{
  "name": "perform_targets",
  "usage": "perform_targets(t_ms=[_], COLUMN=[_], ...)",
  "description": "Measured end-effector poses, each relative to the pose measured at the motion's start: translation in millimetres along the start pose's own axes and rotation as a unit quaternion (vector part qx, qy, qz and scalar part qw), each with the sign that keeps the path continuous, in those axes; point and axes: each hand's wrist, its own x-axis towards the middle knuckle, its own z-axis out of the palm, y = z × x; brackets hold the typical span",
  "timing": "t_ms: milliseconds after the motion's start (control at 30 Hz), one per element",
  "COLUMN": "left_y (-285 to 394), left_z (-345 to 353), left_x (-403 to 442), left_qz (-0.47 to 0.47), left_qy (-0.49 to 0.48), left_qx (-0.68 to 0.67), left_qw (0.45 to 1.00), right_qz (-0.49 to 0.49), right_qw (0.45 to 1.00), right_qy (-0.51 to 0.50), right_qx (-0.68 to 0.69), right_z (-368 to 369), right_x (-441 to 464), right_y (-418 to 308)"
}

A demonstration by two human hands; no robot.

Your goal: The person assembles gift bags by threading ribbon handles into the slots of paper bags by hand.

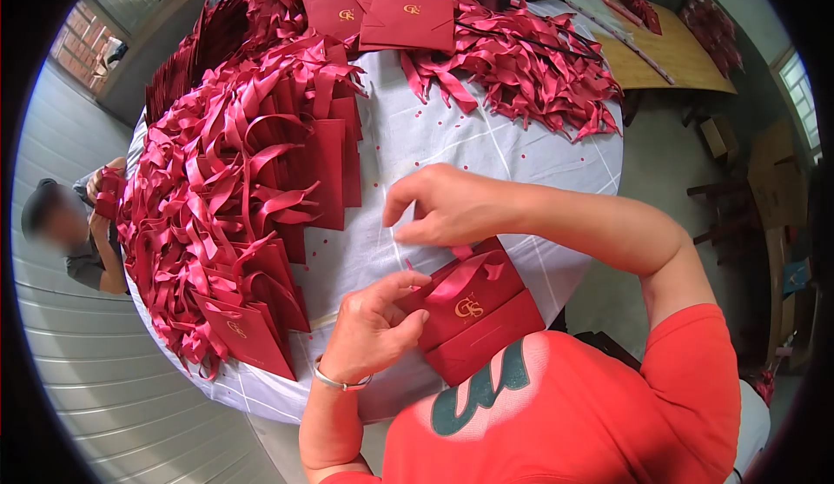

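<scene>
A red paper gift bag (479, 321) with a gold monogram lies near the table's front edge, in front of my body. A pink ribbon (460, 280) crosses its upper part. My left hand (375, 326), with a silver bangle at the wrist, is at the bag's left edge, index finger and thumb apart. Above the bag's top, my right hand (447, 206) is curled, thumb and index tips close together; anything between them is too small to make out. A loose ribbon piece shows just below that hand.
Many red bags with ribbon handles (234, 162) crowd the table's left side. Flat bags (407, 22) and a ribbon heap (547, 71) lie at the back. Red dots speckle the white tablecloth (382, 149). Another person (74, 232) works at left; a wooden table (686, 71) stands behind right.
</scene>
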Motion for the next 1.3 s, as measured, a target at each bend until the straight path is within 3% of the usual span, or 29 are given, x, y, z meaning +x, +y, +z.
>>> perform_targets(t_ms=[33,100,233,300,400,467,533,600,733,800,833,900,1000,1233,1300], left_y=[1.6,1.1,-2.0,-4.1,-6.1,-7.3,-13.3,-14.7,-14.8,-16.0,-16.8,-17.0,-17.3,-18.8,-19.1], left_z=[-0.6,0.5,6.2,7.9,7.5,6.2,7.7,8.3,9.2,9.5,9.3,8.4,8.6,7.8,7.7], left_x=[0.5,2.1,6.3,7.5,8.3,9.7,10.5,10.2,12.1,12.3,13.0,13.9,12.7,13.8,13.9], left_qz=[-0.002,-0.006,-0.028,-0.035,-0.007,0.067,0.05,0.033,0.016,0.011,0.003,-0.004,-0.013,-0.026,-0.025], left_qy=[-0.003,-0.004,0.02,0.021,0.011,0.004,0.006,0.004,0.018,0.022,0.019,0.018,0.014,0.004,0.006], left_qx=[0.008,0.011,-0.037,-0.073,-0.061,-0.032,-0.043,-0.057,-0.005,0.008,0.007,0.004,-0.013,-0.03,-0.028], left_qw=[1.0,1.0,0.999,0.996,0.998,0.997,0.998,0.998,1.0,1.0,1.0,1.0,1.0,0.999,0.999], right_qz=[-0.002,0.087,0.125,0.125,0.107,0.105,0.103,0.03,0.014,0.073,0.074,0.1,0.068,0.064,0.023], right_qw=[0.999,0.995,0.991,0.991,0.99,0.989,0.987,0.976,0.977,0.992,0.992,0.943,0.933,0.96,0.984], right_qy=[0.013,-0.028,-0.042,-0.037,0.002,0.014,0.028,0.099,0.125,0.087,0.087,-0.002,-0.001,0.058,0.124], right_qx=[0.039,0.032,0.028,0.031,-0.092,-0.107,-0.123,-0.19,-0.17,0.056,0.056,0.318,0.353,0.265,0.124], right_z=[-8.4,-30.9,-42.6,-38.7,-29.0,-21.9,-14.9,-7.9,1.0,3.3,1.0,-8.5,-14.1,5.5,14.3], right_x=[-8.4,-31.4,-77.7,-88.7,-96.0,-94.7,-92.9,-92.8,-93.2,-93.0,-92.7,-91.3,-94.5,-107.5,-104.9], right_y=[-4.1,-17.7,-14.7,-15.6,-17.7,-19.4,-18.3,-14.2,-24.4,-24.0,-22.6,-17.4,-8.4,5.1,2.9])
